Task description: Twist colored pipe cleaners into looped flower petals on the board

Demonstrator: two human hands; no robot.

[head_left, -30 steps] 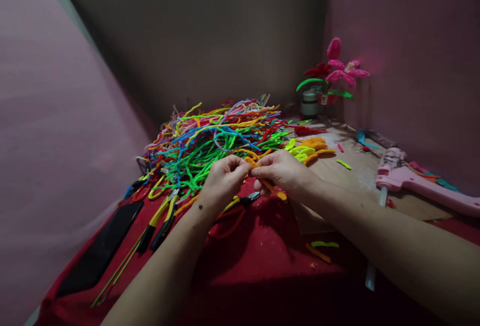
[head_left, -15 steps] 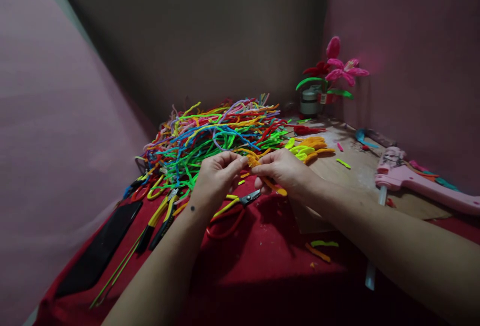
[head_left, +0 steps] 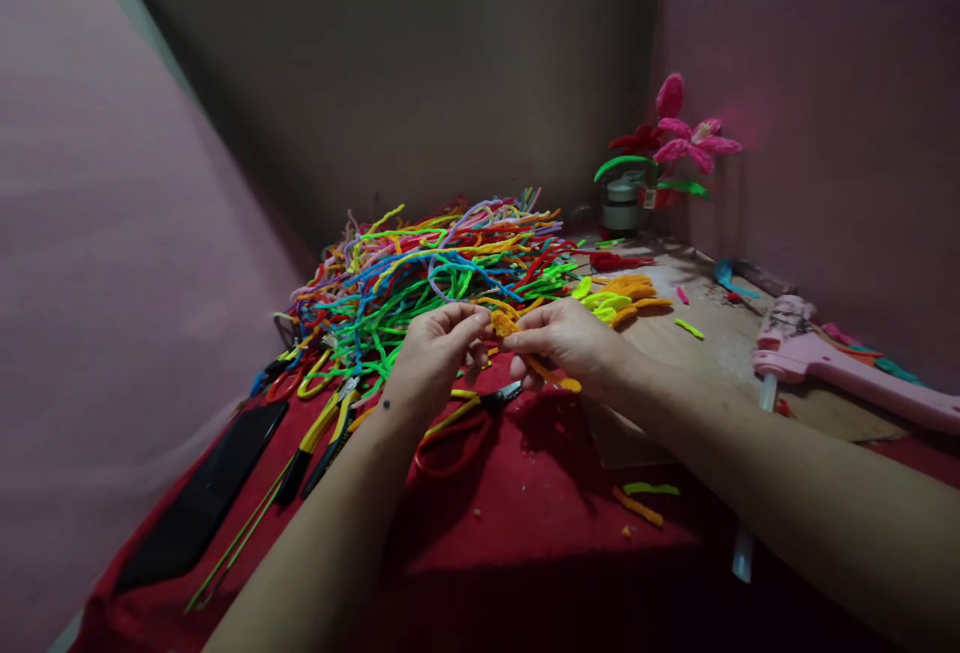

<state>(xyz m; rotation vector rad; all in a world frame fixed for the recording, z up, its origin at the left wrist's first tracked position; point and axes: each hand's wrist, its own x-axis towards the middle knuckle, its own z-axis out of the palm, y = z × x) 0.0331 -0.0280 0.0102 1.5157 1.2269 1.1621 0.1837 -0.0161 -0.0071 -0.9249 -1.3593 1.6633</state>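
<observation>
My right hand [head_left: 574, 343] pinches an orange fuzzy piece [head_left: 504, 324] from its right side; an orange strip [head_left: 555, 375] hangs below those fingers. Right beside the piece's left edge is my left hand [head_left: 442, 348], its thumb and index finger pressed together; whatever is between them is too small to make out. Scissors with red and yellow handles [head_left: 454, 443] lie under the hands on the red cloth [head_left: 517, 508]. Behind is a big heap of colourful pipe cleaners [head_left: 420, 273]. Orange and yellow-green petal shapes [head_left: 626, 298] rest just past my right hand.
Yellow-black pliers [head_left: 319, 433] and a black flat object [head_left: 202, 498] lie at left. A pink glue gun [head_left: 832, 358] is at right on a board [head_left: 675, 343]. Pink fuzzy flowers [head_left: 694, 141] stand at the back right beside a small jar [head_left: 620, 205].
My left fingertips have shifted slightly left, off the orange piece, and its lower fingers have moved. My right hand keeps its hold. A small scrap now shows on the cloth.
</observation>
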